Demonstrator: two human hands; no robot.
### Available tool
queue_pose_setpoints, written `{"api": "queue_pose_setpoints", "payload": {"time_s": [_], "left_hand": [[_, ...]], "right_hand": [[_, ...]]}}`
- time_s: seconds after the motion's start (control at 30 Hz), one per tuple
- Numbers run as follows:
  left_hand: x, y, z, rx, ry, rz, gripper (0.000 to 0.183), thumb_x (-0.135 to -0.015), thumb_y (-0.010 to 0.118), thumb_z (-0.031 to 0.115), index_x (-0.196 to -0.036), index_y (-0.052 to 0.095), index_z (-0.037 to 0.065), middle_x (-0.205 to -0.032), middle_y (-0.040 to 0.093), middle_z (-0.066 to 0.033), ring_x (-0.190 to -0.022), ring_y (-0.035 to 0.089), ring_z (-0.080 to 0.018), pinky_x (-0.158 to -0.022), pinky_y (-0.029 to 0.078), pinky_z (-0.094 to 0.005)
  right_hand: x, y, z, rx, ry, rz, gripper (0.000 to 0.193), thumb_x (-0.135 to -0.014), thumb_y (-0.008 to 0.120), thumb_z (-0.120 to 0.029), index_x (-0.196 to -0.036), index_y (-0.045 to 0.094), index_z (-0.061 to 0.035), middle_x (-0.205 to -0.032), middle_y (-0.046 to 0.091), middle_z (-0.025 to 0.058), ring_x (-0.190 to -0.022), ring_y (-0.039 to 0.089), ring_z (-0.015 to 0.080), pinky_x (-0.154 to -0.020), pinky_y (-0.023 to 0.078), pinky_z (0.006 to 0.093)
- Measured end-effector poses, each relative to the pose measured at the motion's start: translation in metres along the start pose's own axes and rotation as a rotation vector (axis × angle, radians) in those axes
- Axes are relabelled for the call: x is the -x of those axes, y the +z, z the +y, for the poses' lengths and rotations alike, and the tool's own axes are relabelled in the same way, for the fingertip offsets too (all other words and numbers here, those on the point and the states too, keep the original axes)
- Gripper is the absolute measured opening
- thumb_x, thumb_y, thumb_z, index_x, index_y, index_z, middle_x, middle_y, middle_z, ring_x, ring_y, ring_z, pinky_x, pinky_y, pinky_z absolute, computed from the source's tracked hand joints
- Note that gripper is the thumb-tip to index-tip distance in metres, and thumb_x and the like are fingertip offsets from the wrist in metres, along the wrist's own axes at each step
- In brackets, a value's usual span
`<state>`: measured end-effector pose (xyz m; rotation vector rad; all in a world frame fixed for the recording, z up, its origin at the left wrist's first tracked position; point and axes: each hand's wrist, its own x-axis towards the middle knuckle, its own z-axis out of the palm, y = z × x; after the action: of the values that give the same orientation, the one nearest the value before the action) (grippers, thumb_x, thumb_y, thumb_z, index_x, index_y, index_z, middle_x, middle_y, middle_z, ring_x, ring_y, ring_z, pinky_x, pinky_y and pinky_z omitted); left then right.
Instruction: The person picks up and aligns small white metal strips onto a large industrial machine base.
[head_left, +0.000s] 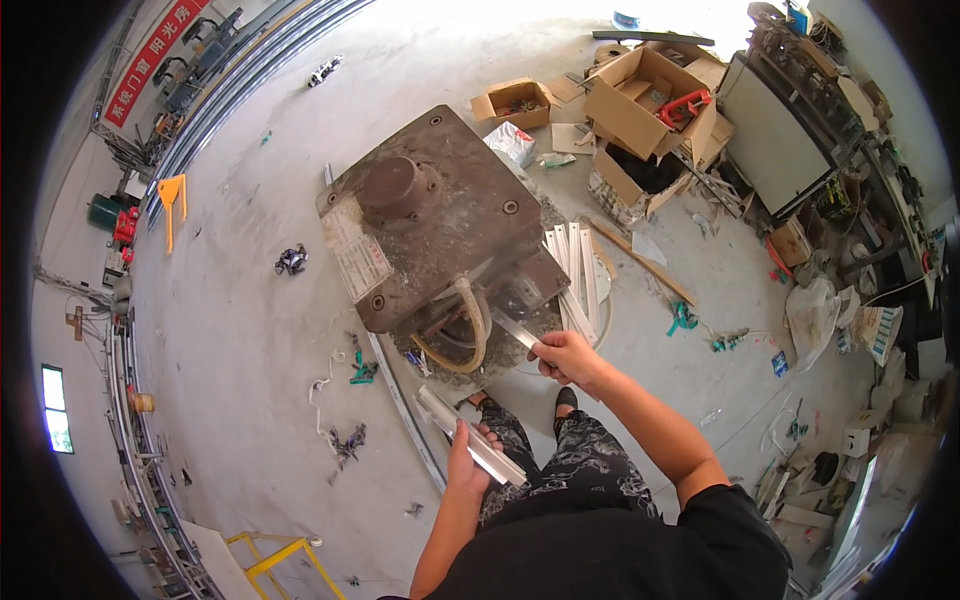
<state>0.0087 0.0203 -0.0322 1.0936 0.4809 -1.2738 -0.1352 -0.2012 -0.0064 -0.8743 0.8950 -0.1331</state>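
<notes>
Pointing up and to the left from the person's right hand (563, 358), a short, flat silvery strip (515, 331) reaches toward the lower front of a heavy brown machine (450, 200); whether its far end touches is unclear. The right hand's grip is closed around the strip's near end, thumb and fingers pinching it. Lower and to the left, in front of the person's legs, the left hand (470, 460) is wrapped around a bundle of similar pale metal pieces (496, 463), held at a slant. A tan hose (481, 325) curves across the machine's front. Just to its right lies a stack of long white profiles (575, 262), with a wooden stick (645, 262) slanting over the floor (240, 370) beyond. A long metal bar (405, 410) lies on the machine's left side. Farther out are open cardboard boxes (608, 112) at upper right, a yellow stand (172, 195) at left, and a red banner (155, 60) on the wall.
</notes>
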Motion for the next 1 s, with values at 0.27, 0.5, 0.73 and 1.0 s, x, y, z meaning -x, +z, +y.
{"api": "queue_pose_setpoints", "payload": {"time_s": [0.27,0.5,0.73,1.0], "left_hand": [[0.007,0.021,0.023,-0.082,0.077,-0.007,0.034,-0.092,0.051,0.04,-0.089,0.049,0.006,-0.079,0.052,-0.0076,-0.071,0.052,-0.0201,-0.063,0.048,-0.0339],[0.002,0.031,0.058,-0.008,0.092,-0.028,0.033,-0.092,0.052,0.038,-0.089,0.049,0.005,-0.081,0.052,-0.0086,-0.073,0.053,-0.0215,-0.065,0.048,-0.0362],[-0.005,0.036,0.092,0.003,0.068,-0.108,0.027,-0.089,0.057,0.021,-0.103,0.051,-0.001,-0.095,0.059,-0.0134,-0.087,0.058,-0.0269,-0.078,0.051,-0.0406],[-0.009,0.033,0.103,-0.189,0.159,-0.133,0.029,-0.086,0.063,0.012,-0.108,0.049,0.001,-0.096,0.059,-0.0133,-0.085,0.061,-0.0256,-0.075,0.053,-0.0402]], "right_hand": [[-0.036,0.049,0.029,0.064,-0.298,0.352,0.026,-0.091,0.053,-0.021,-0.077,0.057,0.0001,-0.055,0.052,0.0029,-0.041,0.041,0.0098,-0.039,0.031,0.0265],[-0.034,0.053,0.018,0.014,-0.189,0.317,0.027,-0.09,0.054,-0.018,-0.074,0.058,0.0037,-0.057,0.056,0.0066,-0.051,0.055,0.013,-0.049,0.043,0.0297],[-0.029,0.055,0.012,0.045,-0.143,0.334,0.027,-0.091,0.054,-0.019,-0.075,0.059,0.0024,-0.057,0.055,0.0051,-0.049,0.052,0.0119,-0.048,0.041,0.0275],[-0.03,0.052,0.021,-0.072,-0.099,0.358,0.026,-0.093,0.052,-0.025,-0.079,0.058,-0.0031,-0.054,0.05,0.0018,-0.04,0.04,0.0085,-0.037,0.029,0.0247]]}}
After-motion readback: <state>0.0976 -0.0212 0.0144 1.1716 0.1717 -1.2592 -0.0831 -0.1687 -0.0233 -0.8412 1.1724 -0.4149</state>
